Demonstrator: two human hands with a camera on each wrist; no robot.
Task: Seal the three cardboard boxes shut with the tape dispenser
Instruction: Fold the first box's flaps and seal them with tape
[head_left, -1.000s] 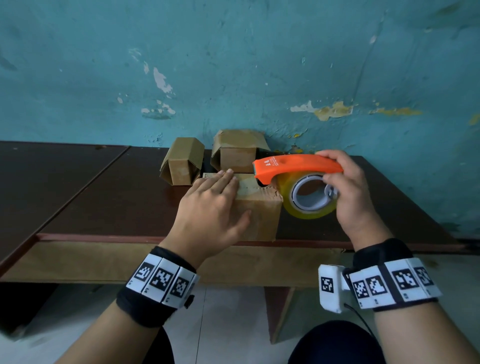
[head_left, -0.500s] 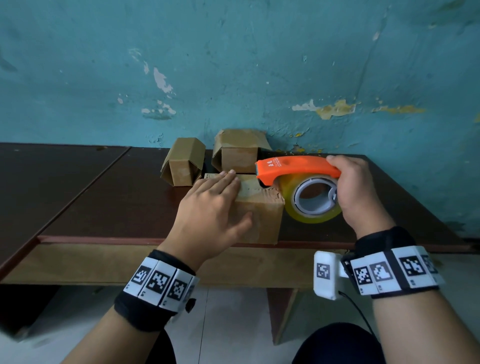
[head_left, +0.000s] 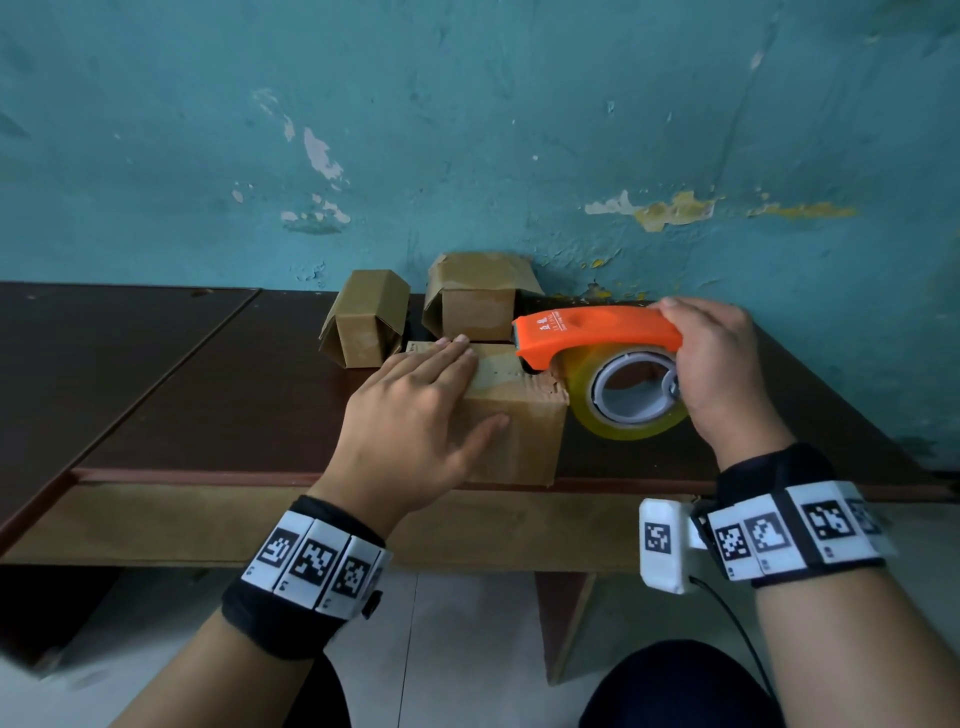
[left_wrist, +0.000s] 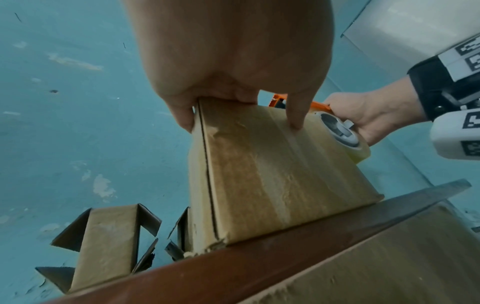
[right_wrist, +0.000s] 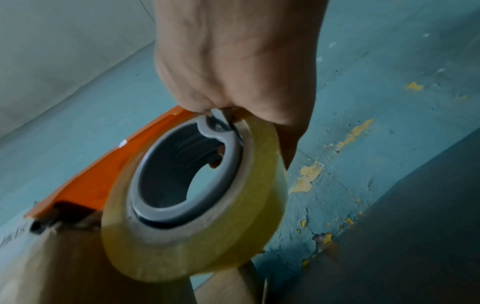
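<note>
A small closed cardboard box (head_left: 519, 436) stands at the table's front edge, with tape strips down its front face (left_wrist: 272, 174). My left hand (head_left: 415, 410) lies flat on its top, fingers straight, thumb against the front face. My right hand (head_left: 722, 369) grips the orange tape dispenser (head_left: 592, 332) by its rear; the yellowish tape roll (head_left: 628, 426) hangs just off the box's right side. The dispenser's nose sits over the box's top right corner. In the right wrist view the roll (right_wrist: 197, 246) fills the middle, under my right hand (right_wrist: 233, 61).
Two more cardboard boxes with loose flaps stand behind, one at back left (head_left: 366, 322) and one against the teal wall (head_left: 478, 306). The dark brown table (head_left: 208, 405) stretches away to the left. The wall runs close along the table's far edge.
My right hand has slid a little back along the dispenser, and the roll has shifted slightly right and down. The left hand and the box have stayed put.
</note>
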